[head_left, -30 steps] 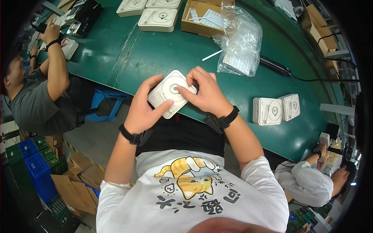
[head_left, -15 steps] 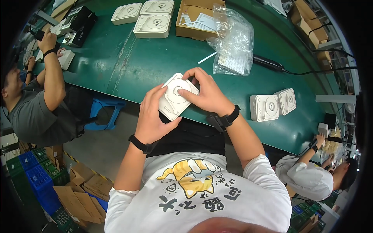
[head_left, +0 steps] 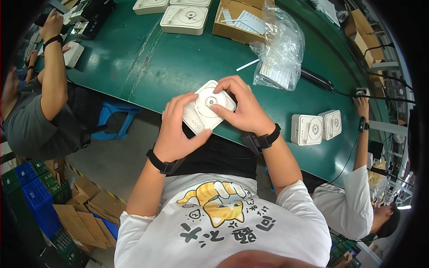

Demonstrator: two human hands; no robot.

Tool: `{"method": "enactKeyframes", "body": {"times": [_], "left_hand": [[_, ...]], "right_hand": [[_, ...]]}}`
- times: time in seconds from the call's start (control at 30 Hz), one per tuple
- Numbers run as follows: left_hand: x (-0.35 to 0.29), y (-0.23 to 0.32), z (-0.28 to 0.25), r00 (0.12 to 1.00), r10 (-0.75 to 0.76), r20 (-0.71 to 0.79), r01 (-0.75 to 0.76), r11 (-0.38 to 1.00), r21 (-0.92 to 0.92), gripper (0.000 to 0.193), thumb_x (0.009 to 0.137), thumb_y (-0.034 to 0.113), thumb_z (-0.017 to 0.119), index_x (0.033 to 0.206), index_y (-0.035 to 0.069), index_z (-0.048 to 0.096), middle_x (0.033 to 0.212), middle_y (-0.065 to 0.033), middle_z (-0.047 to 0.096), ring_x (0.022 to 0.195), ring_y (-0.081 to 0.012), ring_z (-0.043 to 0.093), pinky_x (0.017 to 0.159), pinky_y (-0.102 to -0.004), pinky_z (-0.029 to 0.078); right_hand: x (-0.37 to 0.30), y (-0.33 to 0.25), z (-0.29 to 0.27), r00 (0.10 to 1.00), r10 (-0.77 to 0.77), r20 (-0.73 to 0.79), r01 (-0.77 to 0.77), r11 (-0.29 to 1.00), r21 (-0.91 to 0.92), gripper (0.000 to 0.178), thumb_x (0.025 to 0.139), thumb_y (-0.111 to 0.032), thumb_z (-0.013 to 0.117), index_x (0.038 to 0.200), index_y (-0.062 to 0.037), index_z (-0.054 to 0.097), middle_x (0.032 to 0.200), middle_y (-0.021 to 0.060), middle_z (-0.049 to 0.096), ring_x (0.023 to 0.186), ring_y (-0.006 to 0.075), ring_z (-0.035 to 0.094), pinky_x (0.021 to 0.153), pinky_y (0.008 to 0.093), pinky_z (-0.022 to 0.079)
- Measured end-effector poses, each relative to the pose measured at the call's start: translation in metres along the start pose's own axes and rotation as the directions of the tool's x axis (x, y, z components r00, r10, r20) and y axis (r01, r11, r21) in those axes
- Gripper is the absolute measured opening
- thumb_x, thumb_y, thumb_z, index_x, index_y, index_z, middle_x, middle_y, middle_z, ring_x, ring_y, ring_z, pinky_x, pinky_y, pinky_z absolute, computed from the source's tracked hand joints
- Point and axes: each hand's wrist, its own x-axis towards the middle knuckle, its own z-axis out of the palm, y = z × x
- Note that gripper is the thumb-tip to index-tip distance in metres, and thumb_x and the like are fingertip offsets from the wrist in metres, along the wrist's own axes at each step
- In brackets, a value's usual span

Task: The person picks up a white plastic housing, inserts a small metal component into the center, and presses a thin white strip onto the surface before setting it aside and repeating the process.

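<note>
A white, turntable-shaped player (head_left: 204, 109) with rounded corners is held tilted over the table's front edge, its round platter and small buttons facing up. My left hand (head_left: 175, 127) grips its left side, fingers along the far left edge and thumb at the near corner. My right hand (head_left: 245, 109) holds the right side. Its thumb rests on the platter beside the centre hub, and its fingers bend over the far right edge. Two similar white players (head_left: 307, 129) (head_left: 331, 124) stand side by side on the table, right of my right hand.
More white players (head_left: 184, 20) stand at the far side. Near them are a cardboard box (head_left: 232, 31), a clear plastic bag (head_left: 279, 53), a white strip (head_left: 248, 65) and a black tool with a cable (head_left: 317, 78). Co-workers sit left (head_left: 33, 109) and right (head_left: 344, 207).
My right thumb has slid off the player's centre, so the hub now shows. The co-worker at right has stretched an arm forward over the table. The whole view has shifted slightly.
</note>
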Motion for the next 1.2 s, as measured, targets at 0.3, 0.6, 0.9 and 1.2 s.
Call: {"method": "enactKeyframes", "body": {"times": [0.3,0.6,0.9,1.2], "left_hand": [[0.032,-0.012,0.013,0.974,-0.225,-0.021,0.215,0.953,-0.215,0.034,0.103,0.017,0.086,0.133,0.007,0.073,0.13,-0.0083,0.079,0.12,-0.0315,0.067,0.108,-0.0425,0.055],[0.033,-0.021,0.015,0.972,-0.233,0.015,0.229,0.943,-0.24,0.042,0.099,0.02,0.093,0.132,0.01,0.071,0.13,-0.0067,0.077,0.12,-0.0279,0.064,0.108,-0.0438,0.055],[0.035,-0.009,0.009,0.946,-0.302,0.119,0.319,0.931,-0.176,0.048,0.099,0.015,0.094,0.136,0.009,0.065,0.146,-0.0094,0.068,0.129,-0.0227,0.059,0.117,-0.0403,0.051],[0.032,-0.02,0.014,0.969,-0.243,0.041,0.247,0.948,-0.203,0.049,0.093,0.019,0.098,0.131,0.011,0.068,0.137,-0.0075,0.076,0.124,-0.0281,0.062,0.111,-0.0445,0.053]], "right_hand": [[-0.001,-0.008,0.001,1.0,-0.001,-0.015,0.0,0.999,-0.053,0.042,0.1,-0.031,0.091,0.131,-0.0102,0.072,0.139,0.0113,0.067,0.13,0.0341,0.065,0.116,0.0448,0.048],[-0.002,0.0,-0.003,1.0,-0.003,0.025,0.004,1.0,-0.015,0.036,0.103,-0.022,0.082,0.135,-0.0118,0.072,0.138,0.0111,0.067,0.134,0.0335,0.063,0.118,0.0451,0.043],[0.0,-0.007,-0.007,0.999,0.008,0.039,-0.009,1.0,0.002,0.042,0.094,-0.01,0.08,0.135,-0.0116,0.073,0.139,0.0111,0.066,0.137,0.0344,0.063,0.12,0.0459,0.042],[-0.001,-0.012,-0.004,0.999,0.025,0.022,-0.025,0.999,-0.021,0.047,0.087,-0.011,0.086,0.132,-0.0123,0.072,0.14,0.0111,0.067,0.136,0.0354,0.063,0.12,0.0464,0.043]]}}
